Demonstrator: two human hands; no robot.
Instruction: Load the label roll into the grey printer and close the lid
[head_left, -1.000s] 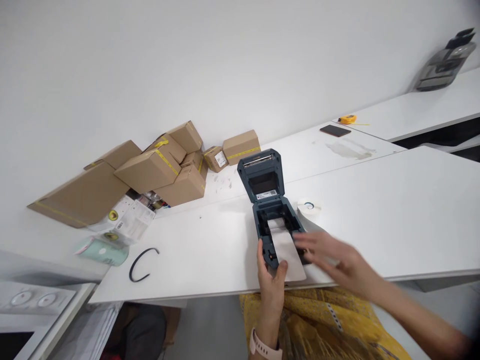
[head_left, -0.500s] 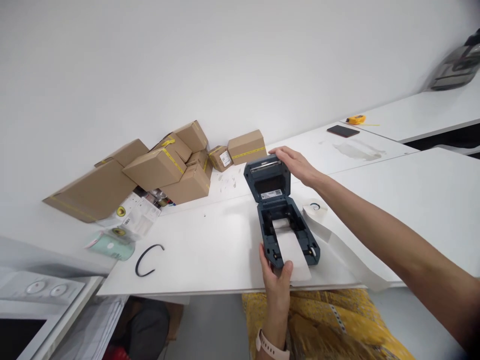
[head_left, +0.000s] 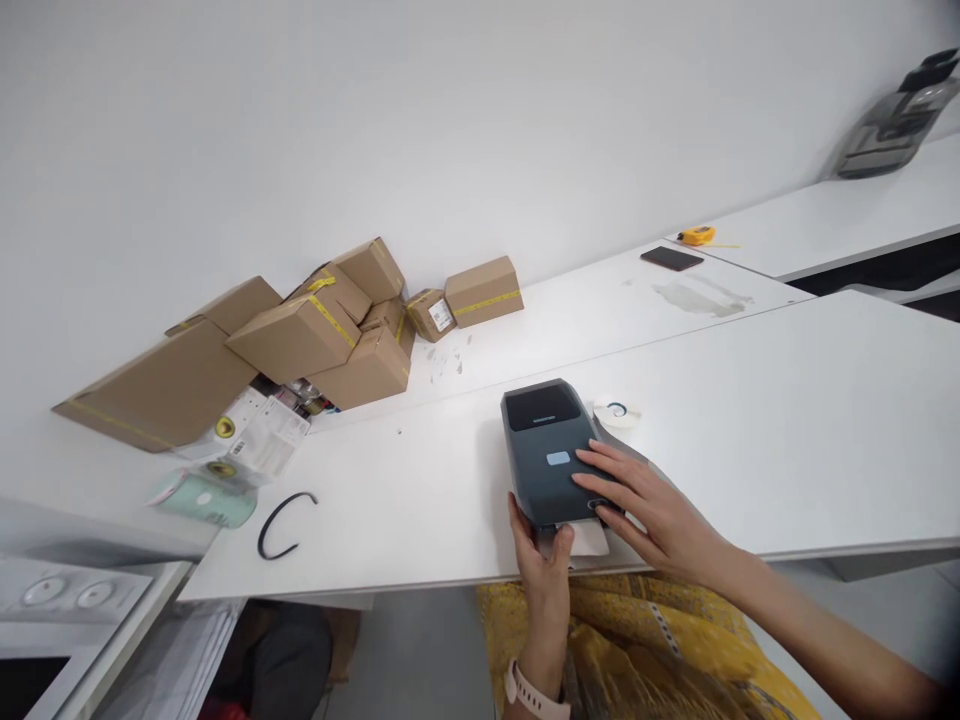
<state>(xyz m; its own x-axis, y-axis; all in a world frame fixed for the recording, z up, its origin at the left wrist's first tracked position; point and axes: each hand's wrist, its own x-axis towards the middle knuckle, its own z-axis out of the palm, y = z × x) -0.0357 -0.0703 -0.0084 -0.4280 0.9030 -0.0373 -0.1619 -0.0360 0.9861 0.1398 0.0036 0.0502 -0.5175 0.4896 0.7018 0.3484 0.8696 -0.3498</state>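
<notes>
A dark blue-grey label printer (head_left: pixel 541 440) sits near the front edge of the white table, its lid down. A short end of white label paper (head_left: pixel 589 538) sticks out from its front. My left hand (head_left: pixel 544 575) holds the printer's front left corner, fingers along the side and thumb by the paper end. Spread flat, the fingers of my right hand (head_left: pixel 652 500) lie on the right part of the lid. Behind that hand is a roll of white labels (head_left: pixel 616 413), whose loose strip runs partly hidden beside the printer.
Cardboard boxes (head_left: pixel 296 335) are piled at the back left against the wall. A black curved band (head_left: pixel 264 530) and a mint-green cylinder (head_left: pixel 217 500) lie at left. Toward the back right are a dark phone-like slab (head_left: pixel 672 258) and a yellow tape measure (head_left: pixel 697 236).
The printer's lid has swung down and shut over the paper. My right hand has moved from the raised lid's top edge down onto the closed lid. My left hand stays at the front corner.
</notes>
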